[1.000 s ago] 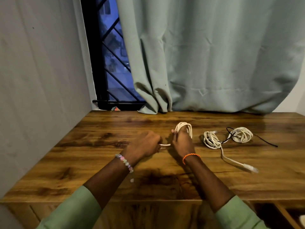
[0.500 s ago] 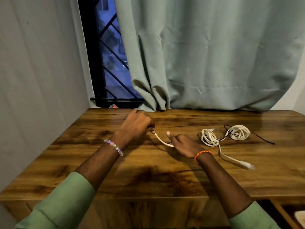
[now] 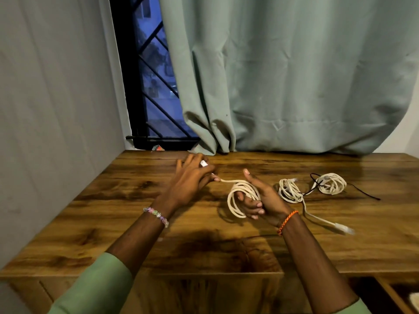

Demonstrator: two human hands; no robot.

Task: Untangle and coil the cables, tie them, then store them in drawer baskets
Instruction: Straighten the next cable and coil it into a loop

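Note:
A white cable coil (image 3: 240,200) hangs round the curled fingers of my right hand (image 3: 260,200), palm turned up above the wooden desk (image 3: 113,223). The cable's free end runs left to my left hand (image 3: 192,180), which pinches it near its plug (image 3: 203,163). To the right on the desk lies a second white coil (image 3: 290,191) with a loose tail ending in a connector (image 3: 342,228). A third white coil (image 3: 332,183) lies further right, with a thin black tie (image 3: 317,185) across it.
A green curtain (image 3: 294,87) hangs behind the desk, with a barred window (image 3: 154,87) at the back left and a wall (image 3: 56,109) along the left. An open drawer (image 3: 403,295) shows at the bottom right corner.
My right hand has turned palm up, and the coil shows round its fingers again. My left hand has moved further back and left, drawing the cable end out.

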